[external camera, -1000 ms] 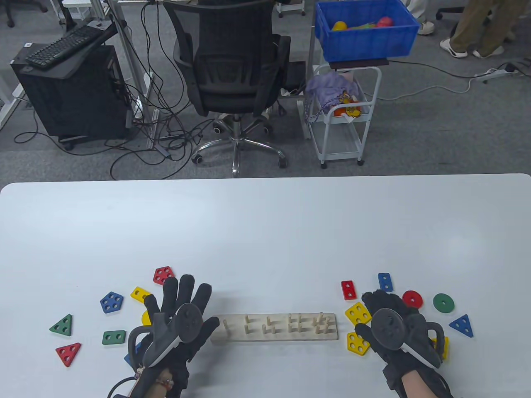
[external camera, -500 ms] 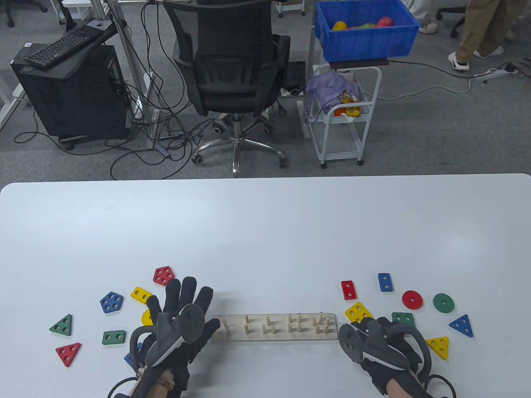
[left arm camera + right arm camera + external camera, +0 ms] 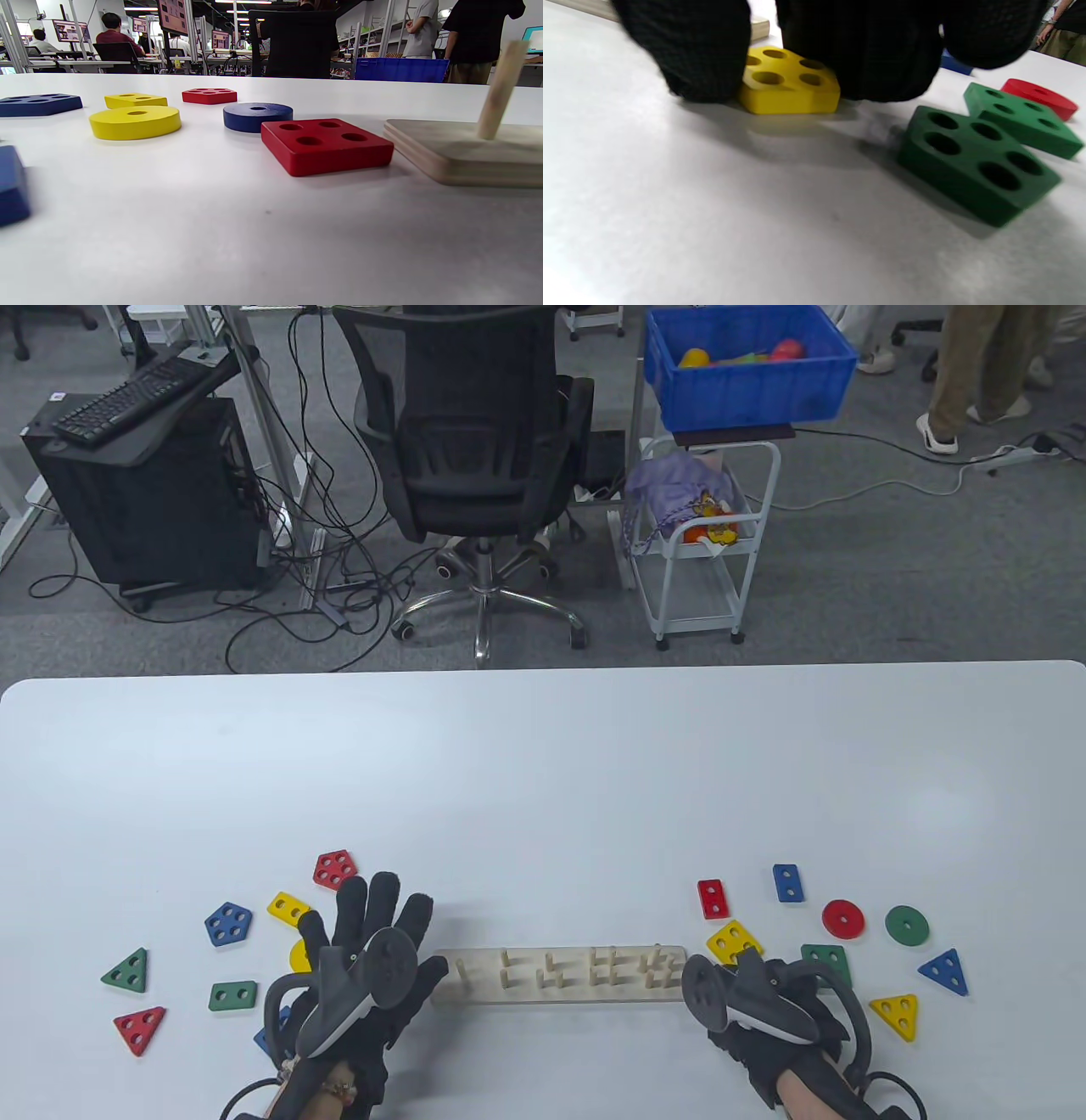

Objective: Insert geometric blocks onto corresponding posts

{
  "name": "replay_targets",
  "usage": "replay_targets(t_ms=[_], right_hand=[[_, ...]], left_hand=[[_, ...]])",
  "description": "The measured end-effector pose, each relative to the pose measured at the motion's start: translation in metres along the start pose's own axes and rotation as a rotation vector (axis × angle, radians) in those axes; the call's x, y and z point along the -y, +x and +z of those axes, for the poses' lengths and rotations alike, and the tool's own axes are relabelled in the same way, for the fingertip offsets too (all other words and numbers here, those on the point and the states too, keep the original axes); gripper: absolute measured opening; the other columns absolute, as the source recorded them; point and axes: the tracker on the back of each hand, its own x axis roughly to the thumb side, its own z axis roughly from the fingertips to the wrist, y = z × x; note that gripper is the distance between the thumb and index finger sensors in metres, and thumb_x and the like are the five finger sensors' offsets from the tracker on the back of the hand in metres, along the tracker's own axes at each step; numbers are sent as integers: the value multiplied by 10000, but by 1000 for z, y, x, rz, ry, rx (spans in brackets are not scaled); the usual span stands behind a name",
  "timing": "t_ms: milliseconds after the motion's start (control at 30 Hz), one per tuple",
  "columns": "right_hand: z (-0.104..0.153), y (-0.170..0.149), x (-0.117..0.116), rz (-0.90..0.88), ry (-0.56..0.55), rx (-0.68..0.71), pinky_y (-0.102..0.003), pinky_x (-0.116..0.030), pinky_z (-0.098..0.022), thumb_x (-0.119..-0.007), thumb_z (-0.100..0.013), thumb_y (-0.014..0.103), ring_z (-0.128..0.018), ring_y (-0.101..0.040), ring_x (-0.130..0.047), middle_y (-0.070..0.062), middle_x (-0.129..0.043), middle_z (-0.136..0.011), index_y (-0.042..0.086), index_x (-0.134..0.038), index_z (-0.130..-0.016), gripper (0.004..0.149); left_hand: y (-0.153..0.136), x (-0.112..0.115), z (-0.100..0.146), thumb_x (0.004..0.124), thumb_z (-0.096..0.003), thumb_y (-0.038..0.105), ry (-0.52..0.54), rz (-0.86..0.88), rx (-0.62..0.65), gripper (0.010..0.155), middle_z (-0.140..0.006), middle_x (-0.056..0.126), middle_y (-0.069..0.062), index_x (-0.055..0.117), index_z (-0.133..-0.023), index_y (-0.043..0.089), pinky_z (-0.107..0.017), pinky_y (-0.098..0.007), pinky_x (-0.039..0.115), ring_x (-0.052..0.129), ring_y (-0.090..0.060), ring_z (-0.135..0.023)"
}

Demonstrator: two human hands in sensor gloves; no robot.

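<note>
The wooden post board [image 3: 577, 994] lies near the table's front edge, its posts bare. My left hand [image 3: 373, 950] lies flat with fingers spread by the board's left end and holds nothing. My right hand [image 3: 755, 1001] is rolled onto its side by the board's right end. In the right wrist view its thumb [image 3: 691, 55] and fingers [image 3: 861, 55] grip a yellow pentagon block [image 3: 789, 82] that rests on the table. The table view hides this block under the hand. The left wrist view shows one post [image 3: 500, 89] on the board [image 3: 466, 148].
Right side: yellow square [image 3: 732, 943], green square [image 3: 825, 957], green pentagon [image 3: 975, 165], red ring [image 3: 842, 918], green ring [image 3: 906, 926], triangles and rectangles. Left side: red square [image 3: 326, 144], blue ring [image 3: 258, 116], yellow ring [image 3: 135, 121], blue pentagon [image 3: 227, 924], triangles.
My right hand pulled back toward me and to the left, rolled onto its side and closed around the yellow pentagon block. My left hand has hardly moved.
</note>
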Motion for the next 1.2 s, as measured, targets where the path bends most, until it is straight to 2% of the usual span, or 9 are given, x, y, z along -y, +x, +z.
replay_targets(t_ms=[167,233,367,533,733,1067,1133,1200], right_hand=[[6,-8,0,-70,-49,-16,-549,-784,-423,-863,-377,567,-537,-316,-909,-198,-818,-847,120,-723,-929,724],[12,-10,9,-94,-66,-9,-552,-780,-429,-861,-385,569,-549,-319,-901,-194,-812,-853,126,-718,-934,719],[17,-6,42,-141,-235,97,-545,-785,-421,-866,-381,561,-570,-332,-902,-190,-816,-857,126,-722,-933,717],[1,12,62,-124,-275,222,-536,-788,-414,-872,-373,560,-572,-329,-900,-182,-815,-858,136,-724,-929,715],[-20,32,63,-42,-252,277,-542,-786,-422,-876,-368,554,-579,-329,-899,-176,-813,-862,143,-722,-929,712],[-28,38,60,-2,-207,303,-560,-771,-448,-883,-370,540,-609,-339,-888,-161,-804,-879,162,-711,-936,702],[-30,37,59,-4,-142,291,-582,-756,-476,-879,-379,532,-664,-356,-870,-146,-787,-915,171,-695,-956,704],[-29,29,60,-35,-96,265,-616,-719,-532,-853,-376,574,-786,-386,-815,-157,-698,-1014,170,-589,-1042,822]], left_hand=[[-3,-1,0,478,-356,754,3,9,-10,752,-1218,88,200,326,-1068,562,-811,-608,143,56,-180,-1165],[-4,-2,0,479,-356,754,2,13,-10,752,-1219,92,200,327,-1067,563,-811,-608,145,60,-180,-1167],[-4,-3,0,480,-357,753,9,23,-13,752,-1220,94,199,327,-1069,563,-811,-609,144,56,-183,-1165],[-5,-3,0,480,-360,750,8,19,-16,748,-1220,99,196,335,-1069,559,-813,-607,150,61,-185,-1165],[-6,-3,0,481,-361,748,14,23,-22,748,-1221,100,193,342,-1070,555,-807,-610,134,49,-190,-1161],[-8,-3,0,483,-363,747,1,26,-33,745,-1224,109,191,349,-1070,554,-808,-610,140,58,-191,-1163],[-8,-3,-1,483,-363,747,3,27,-36,747,-1225,111,190,348,-1071,553,-808,-610,141,61,-194,-1163],[-9,-3,-1,482,-362,747,3,29,-38,745,-1225,113,190,350,-1070,555,-809,-610,144,63,-193,-1164]])
